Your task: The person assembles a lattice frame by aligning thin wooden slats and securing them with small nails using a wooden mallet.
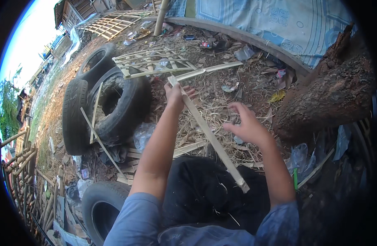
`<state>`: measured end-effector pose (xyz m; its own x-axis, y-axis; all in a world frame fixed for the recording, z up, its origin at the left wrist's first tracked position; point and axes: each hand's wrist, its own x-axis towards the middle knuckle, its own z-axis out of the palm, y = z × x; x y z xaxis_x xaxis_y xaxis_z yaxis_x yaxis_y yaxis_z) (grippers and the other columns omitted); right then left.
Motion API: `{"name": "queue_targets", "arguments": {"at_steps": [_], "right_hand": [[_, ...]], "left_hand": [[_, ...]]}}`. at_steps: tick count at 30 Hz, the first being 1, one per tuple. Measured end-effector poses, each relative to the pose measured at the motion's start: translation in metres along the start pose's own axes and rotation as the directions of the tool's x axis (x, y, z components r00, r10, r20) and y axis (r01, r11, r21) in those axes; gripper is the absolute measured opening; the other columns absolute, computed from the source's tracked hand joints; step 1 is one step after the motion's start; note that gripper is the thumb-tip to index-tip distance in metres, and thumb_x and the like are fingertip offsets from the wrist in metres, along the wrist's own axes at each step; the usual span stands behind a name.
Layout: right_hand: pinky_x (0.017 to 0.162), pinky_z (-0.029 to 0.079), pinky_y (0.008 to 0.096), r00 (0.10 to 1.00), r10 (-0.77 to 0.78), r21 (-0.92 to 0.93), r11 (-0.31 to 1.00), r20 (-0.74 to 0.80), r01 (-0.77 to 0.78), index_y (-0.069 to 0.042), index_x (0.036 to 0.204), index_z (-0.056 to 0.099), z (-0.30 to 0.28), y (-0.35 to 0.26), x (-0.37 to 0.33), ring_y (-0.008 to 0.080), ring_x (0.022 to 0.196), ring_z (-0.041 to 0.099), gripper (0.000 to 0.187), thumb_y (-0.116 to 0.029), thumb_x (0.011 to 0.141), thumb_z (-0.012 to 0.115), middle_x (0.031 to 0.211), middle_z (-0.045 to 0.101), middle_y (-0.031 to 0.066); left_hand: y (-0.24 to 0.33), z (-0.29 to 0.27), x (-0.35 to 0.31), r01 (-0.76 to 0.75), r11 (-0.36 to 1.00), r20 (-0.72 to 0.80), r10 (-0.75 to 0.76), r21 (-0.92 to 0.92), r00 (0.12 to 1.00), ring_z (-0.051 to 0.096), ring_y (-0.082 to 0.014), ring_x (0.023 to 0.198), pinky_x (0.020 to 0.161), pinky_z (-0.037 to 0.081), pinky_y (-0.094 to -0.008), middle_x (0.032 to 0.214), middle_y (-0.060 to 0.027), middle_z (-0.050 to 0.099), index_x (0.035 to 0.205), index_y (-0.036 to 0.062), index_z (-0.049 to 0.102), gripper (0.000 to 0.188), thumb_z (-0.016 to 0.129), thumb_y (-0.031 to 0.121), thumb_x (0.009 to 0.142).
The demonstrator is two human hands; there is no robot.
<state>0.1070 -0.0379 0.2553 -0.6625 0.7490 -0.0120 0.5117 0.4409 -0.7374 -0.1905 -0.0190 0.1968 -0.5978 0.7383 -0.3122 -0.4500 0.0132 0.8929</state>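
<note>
Gripping the upper end of a long bamboo strip [209, 133], the left hand [175, 95] holds it slanting down across the lap. The right hand [246, 124] hovers just beside the strip, fingers spread and holding nothing, above straw-littered ground near stacked tyres [114, 102] and a tree trunk [328, 98].

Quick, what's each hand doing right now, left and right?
Left hand: closed around the upper part of the long bamboo strip.
Right hand: open, fingers spread, beside the strip, holding nothing.
</note>
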Motion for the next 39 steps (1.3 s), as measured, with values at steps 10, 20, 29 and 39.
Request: {"name": "queue_targets", "arguments": {"at_steps": [10,20,29,39], "right_hand": [[0.113,0.031,0.0479,0.936,0.351,-0.289,0.898,0.016,-0.332,-0.006,0.142,0.039,0.006,0.085,-0.214,0.0387,0.133,0.041,0.090,-0.034,0.071,0.084,0.138,0.047,0.0208],[0.107,0.035,0.0484,0.953,0.211,-0.369,0.886,-0.218,-0.281,-0.005,0.113,0.067,0.006,0.109,-0.215,0.0330,0.106,0.060,0.040,-0.007,0.073,0.075,0.105,0.068,0.0149],[0.081,0.052,0.0363,0.851,0.395,0.093,0.917,-0.347,-0.388,0.000,0.101,0.069,-0.024,0.153,-0.237,0.0307,0.090,0.070,0.037,-0.003,0.066,0.080,0.093,0.073,0.0166],[0.087,0.049,0.0410,0.737,0.364,-0.055,0.878,-0.570,-0.476,-0.001,0.101,0.069,-0.038,0.188,-0.253,0.0350,0.096,0.063,0.035,-0.006,0.066,0.077,0.099,0.068,0.0148]], "left_hand": [[-0.125,-0.034,-0.012,0.118,0.949,-0.250,-0.195,-0.293,0.948,0.064,-0.0493,0.096,0.073,0.060,-0.0625,0.129,-0.0255,0.038,0.137,0.0206,0.018,0.039,0.038,0.016,0.104],[-0.110,-0.047,-0.074,0.068,0.979,-0.238,-0.114,-0.193,0.965,0.068,-0.0430,0.091,0.075,0.063,-0.0560,0.132,-0.0225,0.039,0.137,0.0120,0.017,0.047,0.046,0.008,0.100],[-0.116,-0.068,-0.092,0.080,0.995,-0.188,-0.068,0.057,0.980,0.063,-0.0227,0.091,0.074,0.063,-0.0416,0.100,-0.0101,0.058,0.104,0.0037,0.052,0.023,0.066,0.020,0.094],[-0.127,-0.065,-0.122,0.024,0.972,-0.128,0.006,0.235,0.992,0.048,-0.0055,0.062,0.055,0.036,-0.0223,0.077,0.0007,0.059,0.088,0.0026,0.067,0.031,0.080,0.029,0.080]]}}
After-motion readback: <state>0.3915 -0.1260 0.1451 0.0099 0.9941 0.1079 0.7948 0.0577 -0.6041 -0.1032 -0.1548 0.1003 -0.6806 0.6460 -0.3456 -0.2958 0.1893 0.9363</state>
